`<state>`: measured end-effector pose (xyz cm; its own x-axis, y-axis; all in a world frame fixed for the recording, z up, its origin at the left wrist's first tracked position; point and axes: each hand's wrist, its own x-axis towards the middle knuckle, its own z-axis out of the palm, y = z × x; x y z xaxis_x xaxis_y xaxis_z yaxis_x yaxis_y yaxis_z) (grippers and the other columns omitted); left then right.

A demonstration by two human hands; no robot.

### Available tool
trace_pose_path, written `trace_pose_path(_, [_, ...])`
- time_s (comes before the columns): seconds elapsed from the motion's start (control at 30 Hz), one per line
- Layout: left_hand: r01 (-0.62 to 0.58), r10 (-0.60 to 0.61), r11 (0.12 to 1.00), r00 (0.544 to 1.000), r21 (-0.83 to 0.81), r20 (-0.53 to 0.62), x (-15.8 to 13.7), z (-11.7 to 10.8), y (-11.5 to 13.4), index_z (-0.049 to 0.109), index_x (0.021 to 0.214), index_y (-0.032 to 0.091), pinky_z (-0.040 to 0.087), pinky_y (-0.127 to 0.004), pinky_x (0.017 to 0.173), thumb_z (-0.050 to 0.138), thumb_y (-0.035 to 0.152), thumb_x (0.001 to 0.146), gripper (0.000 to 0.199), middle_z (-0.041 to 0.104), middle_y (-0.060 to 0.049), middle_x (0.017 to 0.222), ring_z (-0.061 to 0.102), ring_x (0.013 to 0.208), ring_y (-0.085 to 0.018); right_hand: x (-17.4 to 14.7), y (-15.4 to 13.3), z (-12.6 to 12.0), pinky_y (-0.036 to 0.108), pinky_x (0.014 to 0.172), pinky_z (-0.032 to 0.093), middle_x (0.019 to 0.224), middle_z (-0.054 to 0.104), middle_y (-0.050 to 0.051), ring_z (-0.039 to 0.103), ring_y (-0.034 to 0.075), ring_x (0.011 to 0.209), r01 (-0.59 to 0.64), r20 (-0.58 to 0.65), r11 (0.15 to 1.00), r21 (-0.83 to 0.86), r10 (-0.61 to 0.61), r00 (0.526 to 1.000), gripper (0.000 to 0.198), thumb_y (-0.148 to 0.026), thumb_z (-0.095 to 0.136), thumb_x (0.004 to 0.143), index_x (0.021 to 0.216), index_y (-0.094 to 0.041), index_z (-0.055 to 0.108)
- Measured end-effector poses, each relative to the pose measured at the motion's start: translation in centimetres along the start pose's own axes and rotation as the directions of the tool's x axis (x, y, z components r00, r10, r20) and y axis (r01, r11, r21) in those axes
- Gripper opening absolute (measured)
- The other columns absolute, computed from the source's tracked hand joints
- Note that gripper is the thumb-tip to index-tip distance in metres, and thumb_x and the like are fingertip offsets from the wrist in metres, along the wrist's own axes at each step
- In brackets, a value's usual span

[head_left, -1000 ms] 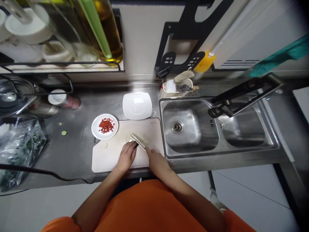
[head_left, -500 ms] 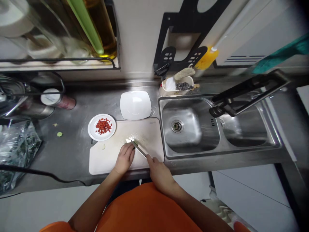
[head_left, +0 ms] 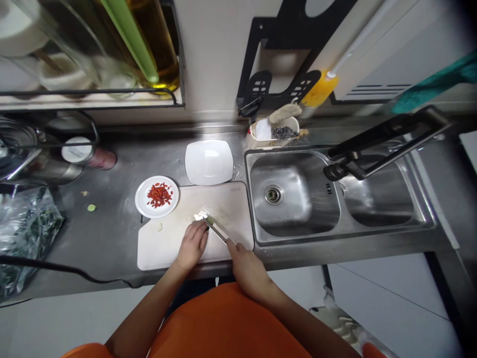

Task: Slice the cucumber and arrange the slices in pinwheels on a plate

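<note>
My right hand point(head_left: 248, 268) grips the handle of a kitchen knife point(head_left: 216, 231), its blade slanting up and left over a cream cutting board point(head_left: 160, 248). At the blade lies a small green vegetable piece point(head_left: 209, 219). My left hand point(head_left: 193, 244) is closed beside the blade with curled fingertips on a dark green vegetable, mostly hidden under them. One pale slice point(head_left: 159, 226) rests on the board's left part. A round white plate point(head_left: 140, 201) of small red dried berries point(head_left: 160, 194) overlaps the board's upper left corner. Behind the board stands a squarish white plate point(head_left: 209, 161).
A double steel sink point(head_left: 294, 199) with a dark faucet point(head_left: 372, 154) is to the right. On the left are a plastic bag of greens point(head_left: 28, 233), a red can point(head_left: 100, 158) and a green end piece point(head_left: 91, 207). A black cable point(head_left: 74, 270) crosses the counter's front left. A bottle rack point(head_left: 112, 94) overhangs.
Both hands and the knife stay in almost the same place. Slightly more of the green piece shows beside the blade.
</note>
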<state>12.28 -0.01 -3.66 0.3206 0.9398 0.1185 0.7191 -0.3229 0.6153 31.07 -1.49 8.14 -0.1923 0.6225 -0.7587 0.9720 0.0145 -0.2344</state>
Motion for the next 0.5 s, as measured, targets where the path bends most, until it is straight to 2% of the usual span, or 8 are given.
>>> trace_pose_path(0.5, [-0.065,0.065,0.998,0.997,-0.007,-0.047,0.06,0.14,-0.2,0.055,0.115,0.017,0.045,-0.041,0.098,0.047,0.018,0.089,0.027,0.061,-0.011,0.112,0.054,0.11,-0.021,0.22,-0.05,-0.28,0.025,0.064,0.044,0.099,0.062,0.011,0.064,0.02,0.082,0.009,0.025,1.0,-0.013,-0.009,1.0,0.046,-0.004,0.027,0.087,0.129,-0.017,0.039])
